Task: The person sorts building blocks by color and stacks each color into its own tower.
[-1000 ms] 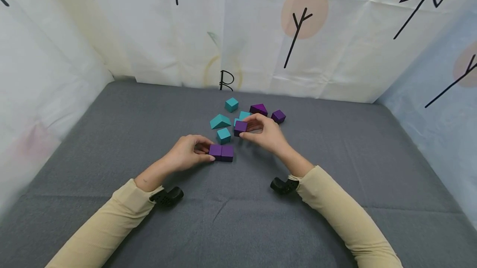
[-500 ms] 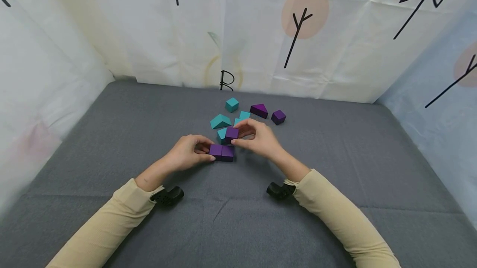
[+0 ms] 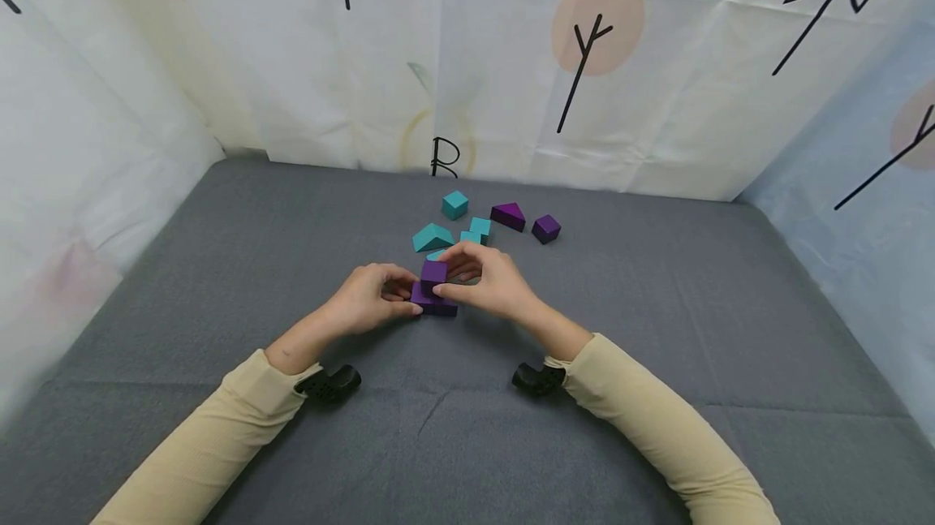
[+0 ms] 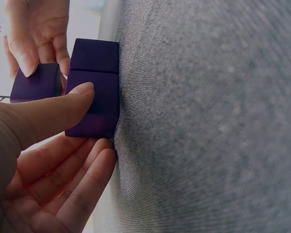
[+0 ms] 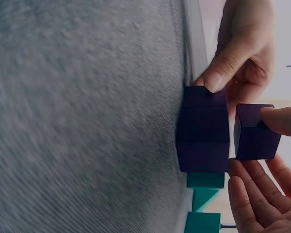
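Two purple cubes stand side by side on the grey cloth in front of the person. The left hand (image 3: pixel 368 298) pinches the left cube (image 4: pixel 104 104) between thumb and fingers; its neighbour, the right cube (image 5: pixel 203 156), touches it. Above the pair, the right hand (image 3: pixel 491 280) holds a third purple cube (image 3: pixel 433 272) by thumb and fingertips. A narrow gap shows in the right wrist view between this raised cube (image 5: pixel 256 141) and the two below. From the head, it hides part of the pair's top.
Behind the hands lie several teal blocks, including a cube (image 3: pixel 454 205) and a triangular block (image 3: pixel 433 238). A purple triangular block (image 3: pixel 508 217) and another purple cube (image 3: pixel 546 229) lie at the back right. A printed curtain (image 3: pixel 497 62) hangs behind the cloth-covered surface (image 3: pixel 467 444).
The right hand has carried its purple cube left and nearer the person, from beside the teal blocks to over the purple pair. The left hand has stayed in place on its cube.
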The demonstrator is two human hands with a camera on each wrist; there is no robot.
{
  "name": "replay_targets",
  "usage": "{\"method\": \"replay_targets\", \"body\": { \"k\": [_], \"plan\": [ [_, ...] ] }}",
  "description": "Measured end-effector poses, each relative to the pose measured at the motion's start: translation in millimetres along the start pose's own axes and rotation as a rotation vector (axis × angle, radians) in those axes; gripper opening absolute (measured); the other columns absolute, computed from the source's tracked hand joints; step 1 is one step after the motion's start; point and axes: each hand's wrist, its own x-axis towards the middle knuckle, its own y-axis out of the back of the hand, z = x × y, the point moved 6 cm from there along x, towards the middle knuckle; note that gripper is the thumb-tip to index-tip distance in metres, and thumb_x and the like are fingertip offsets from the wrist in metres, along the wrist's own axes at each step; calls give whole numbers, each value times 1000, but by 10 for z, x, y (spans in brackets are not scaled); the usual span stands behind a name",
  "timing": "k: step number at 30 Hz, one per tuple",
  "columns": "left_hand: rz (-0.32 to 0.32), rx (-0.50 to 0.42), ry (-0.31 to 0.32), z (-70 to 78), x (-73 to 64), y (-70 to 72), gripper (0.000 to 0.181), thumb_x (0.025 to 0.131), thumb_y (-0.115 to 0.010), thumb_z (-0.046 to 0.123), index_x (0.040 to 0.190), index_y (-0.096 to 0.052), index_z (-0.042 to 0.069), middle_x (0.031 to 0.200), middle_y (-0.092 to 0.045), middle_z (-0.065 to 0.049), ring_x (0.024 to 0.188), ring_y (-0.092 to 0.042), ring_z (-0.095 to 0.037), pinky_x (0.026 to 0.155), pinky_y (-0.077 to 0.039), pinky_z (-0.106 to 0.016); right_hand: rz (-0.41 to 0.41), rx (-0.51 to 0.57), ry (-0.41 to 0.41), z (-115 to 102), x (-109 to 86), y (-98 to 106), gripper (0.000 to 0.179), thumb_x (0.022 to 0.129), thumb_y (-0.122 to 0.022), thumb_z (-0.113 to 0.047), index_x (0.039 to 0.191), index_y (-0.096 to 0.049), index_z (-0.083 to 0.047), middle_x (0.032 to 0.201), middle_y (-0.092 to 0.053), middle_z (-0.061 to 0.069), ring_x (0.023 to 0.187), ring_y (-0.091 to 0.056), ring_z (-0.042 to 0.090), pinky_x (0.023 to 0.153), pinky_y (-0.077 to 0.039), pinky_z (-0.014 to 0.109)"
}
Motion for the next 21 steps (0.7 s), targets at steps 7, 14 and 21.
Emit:
{"method": "replay_targets", "body": {
  "k": [7, 14, 21],
  "plan": [
    [5, 18, -9, 2, -2, -1, 33, 84, -75, 11, 111, -65, -4, 102, -68, -16, 90, -67, -24, 79, -56, -36, -11, 0, 33, -9, -1, -78, 36, 83, -76, -18, 115, -62, -8, 105, -69, 9, 97, -66, 22, 86, -54, 39],
    [11, 20, -10, 14, 5, 4, 31, 82, -76, 9, 109, -66, -5, 100, -69, -16, 88, -66, -23, 79, -56, -37, -29, -3, 48, -12, 1, -120, 35, 83, -76, -17, 114, -62, -9, 105, -69, 8, 97, -65, 21, 86, -53, 39],
    [13, 17, -23, 1, 10, 1, 31, 81, -76, 9, 108, -66, -4, 98, -69, -15, 87, -66, -22, 79, -56, -36, -29, -28, 47, -19, 7, -142, 35, 83, -76, -18, 114, -62, -10, 105, -69, 6, 97, -65, 21, 86, -53, 36]
  ]
}}
